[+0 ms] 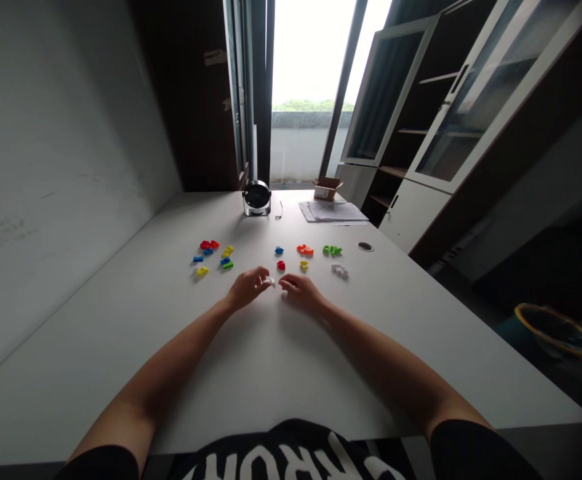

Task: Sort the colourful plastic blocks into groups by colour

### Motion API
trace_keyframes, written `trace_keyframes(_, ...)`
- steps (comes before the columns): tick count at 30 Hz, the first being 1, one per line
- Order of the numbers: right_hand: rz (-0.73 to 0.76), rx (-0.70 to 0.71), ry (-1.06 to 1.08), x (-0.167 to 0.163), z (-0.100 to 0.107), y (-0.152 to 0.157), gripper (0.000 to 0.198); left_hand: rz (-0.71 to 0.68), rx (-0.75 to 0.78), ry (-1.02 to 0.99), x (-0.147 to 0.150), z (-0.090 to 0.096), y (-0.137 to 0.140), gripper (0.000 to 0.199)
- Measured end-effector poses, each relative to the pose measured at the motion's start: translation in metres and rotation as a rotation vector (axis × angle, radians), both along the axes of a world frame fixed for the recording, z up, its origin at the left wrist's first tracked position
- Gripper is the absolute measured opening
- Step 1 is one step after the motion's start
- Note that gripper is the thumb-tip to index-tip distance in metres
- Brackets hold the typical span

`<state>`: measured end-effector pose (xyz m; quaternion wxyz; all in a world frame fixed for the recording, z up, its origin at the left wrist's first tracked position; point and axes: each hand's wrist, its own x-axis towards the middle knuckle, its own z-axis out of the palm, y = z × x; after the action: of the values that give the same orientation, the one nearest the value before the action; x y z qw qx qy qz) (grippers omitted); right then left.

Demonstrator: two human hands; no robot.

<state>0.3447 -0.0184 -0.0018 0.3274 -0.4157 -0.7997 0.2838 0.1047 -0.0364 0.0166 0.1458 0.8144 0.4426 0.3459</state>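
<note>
A white bench (271,373) carried small, brightly coloured plastic pieces, and a small red plastic piece (281,265) near its middle served as landmark. On the near side of that red piece, the left hand (249,287) held a small white plastic piece (272,282) at its fingertips. The right hand (301,291), also on the near side, was curled with its fingertips in a narrow pose close to the white piece; whether it gripped anything could not be told.

Just beyond the landmark lay a small blue plastic piece (279,251); to its right, a small yellow plastic piece (304,265). Farther right were bright green plastic pieces (333,251) and pale whitish plastic pieces (340,271). Well beyond the landmark, to its right, stood an open brown cardboard box (327,189).
</note>
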Motion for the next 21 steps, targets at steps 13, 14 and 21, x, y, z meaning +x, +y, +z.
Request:
trace_keyframes(13, 0.100, -0.083, 0.059, -0.0001, 0.0069, -0.0049, 0.033, -0.126, 0.068, 0.012, 0.0099, 0.0057, -0.0093, 0.004)
trace_keyframes(14, 0.106, -0.090, 0.061, -0.0001, 0.0068, -0.0048, 0.034, -0.125, 0.073, 0.007, 0.0101, 0.0049, -0.0089, 0.004)
trace_keyframes(21, 0.107, -0.108, 0.086, -0.0009, 0.0035, -0.0032, 0.035, -0.116, 0.101, -0.013, 0.0112, 0.0020, -0.0090, 0.003)
